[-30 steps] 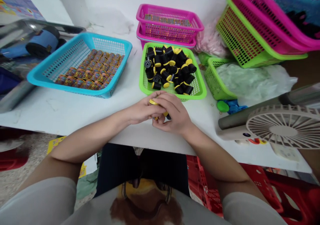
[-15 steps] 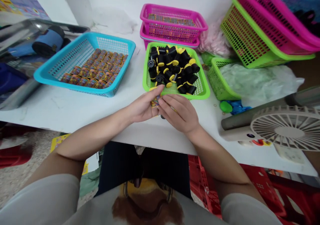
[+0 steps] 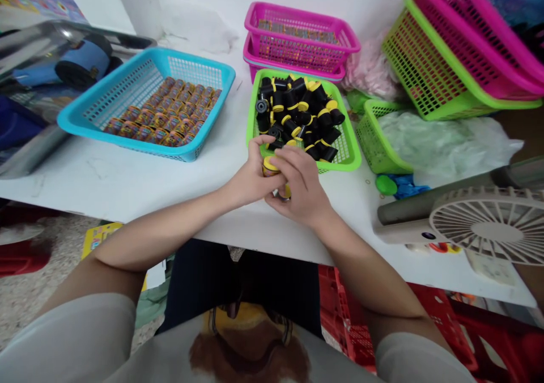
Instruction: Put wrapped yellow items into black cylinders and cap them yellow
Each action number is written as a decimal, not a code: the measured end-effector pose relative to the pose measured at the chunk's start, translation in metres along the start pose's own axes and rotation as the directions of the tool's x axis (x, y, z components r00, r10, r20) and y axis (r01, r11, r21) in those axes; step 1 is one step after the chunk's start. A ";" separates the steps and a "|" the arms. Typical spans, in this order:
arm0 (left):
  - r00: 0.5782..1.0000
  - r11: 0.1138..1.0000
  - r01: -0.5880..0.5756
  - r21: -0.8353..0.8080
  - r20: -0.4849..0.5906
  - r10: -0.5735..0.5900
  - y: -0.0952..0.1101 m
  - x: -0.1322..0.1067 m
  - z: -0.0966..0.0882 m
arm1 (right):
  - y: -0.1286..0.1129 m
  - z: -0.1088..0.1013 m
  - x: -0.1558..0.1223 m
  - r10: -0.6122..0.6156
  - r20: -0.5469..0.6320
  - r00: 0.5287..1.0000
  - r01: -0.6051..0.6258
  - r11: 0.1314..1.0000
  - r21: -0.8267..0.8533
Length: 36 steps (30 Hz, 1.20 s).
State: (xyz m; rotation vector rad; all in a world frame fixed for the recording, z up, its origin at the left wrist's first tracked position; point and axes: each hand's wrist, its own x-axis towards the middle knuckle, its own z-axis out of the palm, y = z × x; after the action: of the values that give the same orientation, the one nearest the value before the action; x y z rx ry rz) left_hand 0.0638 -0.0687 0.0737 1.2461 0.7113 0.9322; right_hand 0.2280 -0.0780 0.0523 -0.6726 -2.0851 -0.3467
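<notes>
Over the front of the white table (image 3: 204,187), my two hands meet near the green basket. My left hand (image 3: 249,180) is closed around a small cylinder (image 3: 270,167) with a yellow top and a printed, colourful side. Fingertips of my right hand (image 3: 301,186) reach over that cylinder's right side. A second yellow-edged piece (image 3: 288,191) shows between the right thumb and fingers; most of it is hidden. Just beyond, the green basket (image 3: 356,159) holds many loose black cylinders (image 3: 291,99) with yellow rims.
To the left stands a blue basket (image 3: 85,132) with rows of printed small cylinders (image 3: 170,111). Stacked pink baskets (image 3: 301,57) are behind. At right are tilted baskets (image 3: 420,60), a plastic bag (image 3: 446,136) and a fan (image 3: 488,227).
The small cylinder has tipped so its yellow top faces up. My left index finger has lifted and my right fingers have moved onto the cylinder's top edge. The view has shifted slightly.
</notes>
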 end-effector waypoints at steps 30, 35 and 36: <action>0.953 0.927 -0.279 0.251 -0.044 0.299 -0.010 -0.012 0.007 | -0.008 0.009 -0.019 -0.006 0.009 1.000 0.006 1.000 -0.003; 0.900 0.866 -0.381 0.323 -0.084 0.427 -0.023 -0.011 0.009 | -0.010 0.015 -0.013 -0.042 -0.090 0.995 0.045 0.999 0.022; 0.881 0.849 -0.419 0.322 -0.083 0.466 -0.025 -0.010 0.010 | -0.010 0.015 -0.012 -0.040 -0.112 0.993 0.044 0.998 0.034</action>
State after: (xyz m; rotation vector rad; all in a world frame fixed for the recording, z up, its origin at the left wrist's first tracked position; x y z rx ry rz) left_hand 0.0728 -0.0834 0.0508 1.6606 0.7170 1.3547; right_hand 0.2177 -0.0826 0.0337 -0.5756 -1.9974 -0.3616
